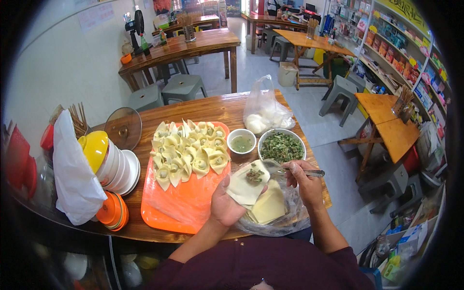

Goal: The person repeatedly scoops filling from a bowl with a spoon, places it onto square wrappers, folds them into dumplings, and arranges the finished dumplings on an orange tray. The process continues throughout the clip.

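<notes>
On the palm and fingers of my left hand (pixel 225 204) lies a square dough wrapper (pixel 241 189), with a small mound of green and brown filling (pixel 255 176) on it. My right hand (pixel 302 181) grips the handle of a metal spoon (pixel 272 166), whose bowl is at the wrapper's upper right edge. Beyond the spoon stands a white bowl of chopped filling (pixel 282 145). A stack of wrappers (pixel 269 204) rests on a clear plastic bag (pixel 295 212) below my hands. Left of them, rows of folded wontons (pixel 188 148) cover the far part of an orange tray (pixel 174 214).
A small bowl of liquid (pixel 241 143) touches the tray's right side. Behind it sits a plastic bag with white pieces (pixel 266 117). Stacked bowls (pixel 117 168), orange dishes (pixel 113 212) and a glass lid (pixel 123 127) occupy the table's left. Grey stools (pixel 184 86) stand beyond.
</notes>
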Demonstrator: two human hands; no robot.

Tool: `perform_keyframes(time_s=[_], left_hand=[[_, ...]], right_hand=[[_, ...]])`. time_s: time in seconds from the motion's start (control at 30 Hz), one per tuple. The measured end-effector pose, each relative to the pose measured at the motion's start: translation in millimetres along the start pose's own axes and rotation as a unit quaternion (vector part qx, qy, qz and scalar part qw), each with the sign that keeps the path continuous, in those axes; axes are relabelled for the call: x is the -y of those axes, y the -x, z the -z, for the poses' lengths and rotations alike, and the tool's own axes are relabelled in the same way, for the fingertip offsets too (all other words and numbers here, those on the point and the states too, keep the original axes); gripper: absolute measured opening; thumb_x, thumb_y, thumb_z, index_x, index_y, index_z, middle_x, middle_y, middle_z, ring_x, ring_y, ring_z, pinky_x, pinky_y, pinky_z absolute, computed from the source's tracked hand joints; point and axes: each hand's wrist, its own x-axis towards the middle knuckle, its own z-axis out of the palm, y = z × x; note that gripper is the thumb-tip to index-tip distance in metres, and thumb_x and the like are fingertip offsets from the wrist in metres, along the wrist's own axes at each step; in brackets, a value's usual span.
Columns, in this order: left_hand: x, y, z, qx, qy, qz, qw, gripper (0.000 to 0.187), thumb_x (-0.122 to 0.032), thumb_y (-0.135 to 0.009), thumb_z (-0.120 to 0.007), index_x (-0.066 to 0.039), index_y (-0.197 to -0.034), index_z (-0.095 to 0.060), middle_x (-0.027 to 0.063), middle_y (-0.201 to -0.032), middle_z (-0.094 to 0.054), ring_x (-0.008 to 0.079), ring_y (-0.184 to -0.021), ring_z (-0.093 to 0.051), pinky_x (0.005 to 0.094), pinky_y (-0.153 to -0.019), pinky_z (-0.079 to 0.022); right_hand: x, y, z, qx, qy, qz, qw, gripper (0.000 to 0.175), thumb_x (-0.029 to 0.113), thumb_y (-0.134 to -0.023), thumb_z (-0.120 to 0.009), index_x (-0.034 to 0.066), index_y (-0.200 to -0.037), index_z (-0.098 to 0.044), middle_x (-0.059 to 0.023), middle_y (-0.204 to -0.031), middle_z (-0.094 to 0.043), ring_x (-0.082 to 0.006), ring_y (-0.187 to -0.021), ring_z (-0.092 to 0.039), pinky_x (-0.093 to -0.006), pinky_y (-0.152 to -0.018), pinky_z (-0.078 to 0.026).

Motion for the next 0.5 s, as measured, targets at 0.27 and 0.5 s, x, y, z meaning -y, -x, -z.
perform_keyframes(time_s=[0.27,0.5], left_hand=[[9,0,7,-0.002,-0.002,0.018,1.000,0.060,-0.041,-0.104,-0.035,0.002,-0.145,-0.034,0.0217,-0.149,-0.040,0.0392,-0.138,-0.037,0.0598,-0.116,-0.026],[17,-9,14,0.037,0.077,0.050,0.995,0.061,-0.048,-0.106,-0.021,-0.002,-0.142,-0.037,0.0226,-0.135,-0.049,0.0393,-0.131,-0.045,0.0578,-0.112,-0.034]], right_hand=[[0,10,-2,-0.022,-0.013,-0.015,1.000,0.025,0.022,-0.099,-0.057,0.0003,-0.101,-0.070,-0.0029,-0.077,-0.065,-0.0080,-0.062,-0.056,-0.0226,-0.056,-0.043],[17,35,-14,0.043,0.216,0.216,0.951,0.018,0.009,-0.095,-0.059,-0.0038,-0.102,-0.069,-0.0094,-0.082,-0.068,-0.0128,-0.065,-0.060,-0.0265,-0.062,-0.049]])
